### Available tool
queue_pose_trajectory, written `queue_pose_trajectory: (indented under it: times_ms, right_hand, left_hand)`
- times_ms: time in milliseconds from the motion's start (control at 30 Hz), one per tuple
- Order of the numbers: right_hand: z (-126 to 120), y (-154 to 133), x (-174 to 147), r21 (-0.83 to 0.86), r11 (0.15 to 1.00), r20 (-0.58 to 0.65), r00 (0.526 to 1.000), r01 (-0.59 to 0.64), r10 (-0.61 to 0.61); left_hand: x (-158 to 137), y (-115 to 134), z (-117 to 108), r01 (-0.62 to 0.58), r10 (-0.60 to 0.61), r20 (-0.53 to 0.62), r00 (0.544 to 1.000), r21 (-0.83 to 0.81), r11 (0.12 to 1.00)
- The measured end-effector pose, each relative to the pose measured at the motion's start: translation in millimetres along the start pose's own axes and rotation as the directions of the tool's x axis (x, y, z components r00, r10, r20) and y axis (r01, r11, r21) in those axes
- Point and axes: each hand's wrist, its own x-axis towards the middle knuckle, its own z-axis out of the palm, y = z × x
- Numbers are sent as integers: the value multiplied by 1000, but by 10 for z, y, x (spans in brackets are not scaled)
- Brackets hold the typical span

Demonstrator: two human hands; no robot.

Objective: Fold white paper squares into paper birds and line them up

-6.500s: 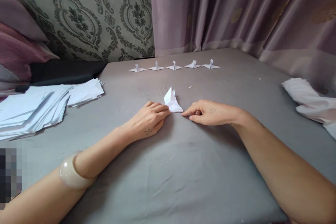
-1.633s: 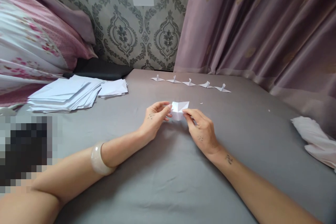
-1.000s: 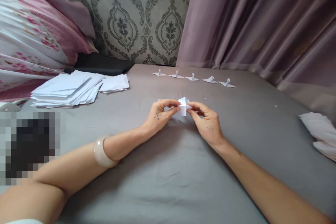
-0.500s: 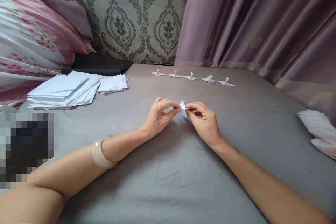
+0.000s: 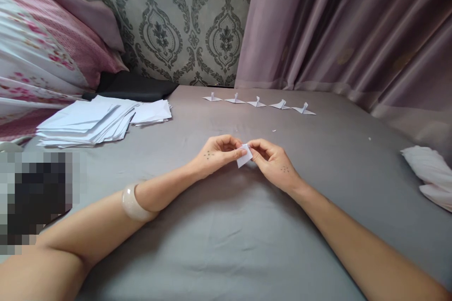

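Observation:
Between my two hands is a small folded piece of white paper (image 5: 243, 158), held above the grey sheet. My left hand (image 5: 219, 153) pinches it from the left, the thumb lying across its face and the fingers behind. From the right, my right hand (image 5: 271, 157) grips its upper right edge between thumb and fingers. One flat, pointed flap hangs down toward me. The far side of the paper is hidden by my fingers. A pale bangle (image 5: 134, 203) sits on my left forearm.
Several folded paper figures (image 5: 257, 102) stand in a row at the back. Stacks of white paper (image 5: 77, 124) and smaller sheets (image 5: 151, 113) lie left, before a black item (image 5: 134, 85). White cloth (image 5: 429, 171) lies at right; curtains (image 5: 318, 28) hang behind.
The folded paper has turned, so a flat flap now faces me and points down instead of a point sticking up. My left thumb has moved onto its face.

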Motion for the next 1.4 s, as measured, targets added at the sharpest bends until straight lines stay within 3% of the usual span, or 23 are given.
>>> queue_pose_trajectory:
  times_ms: [200, 433, 800, 1067, 1400]
  right_hand:
    - [-14, -60, 5, 191, 966, 20, 984, -176, 175]
    - [41, -26, -2, 242, 960, 19, 990, -143, 143]
    - [11, 10, 6, 203, 968, -4, 989, -147, 151]
    - [62, 39, 1, 120, 993, -74, 997, -12, 21]
    - [36, -24, -24, -86, 996, -152, 987, 29, -42]
  left_hand:
    - [19, -11, 10, 143, -160, -79, 984, -183, 973]
    - [19, -44, 35, 100, -130, -90, 987, -277, 956]
    - [3, -34, 4, 121, -123, -2, 992, -172, 978]
    - [6, -79, 38, -101, 94, -106, 990, -70, 992]
    - [-24, 27, 68, -106, 122, -137, 983, 122, 987]
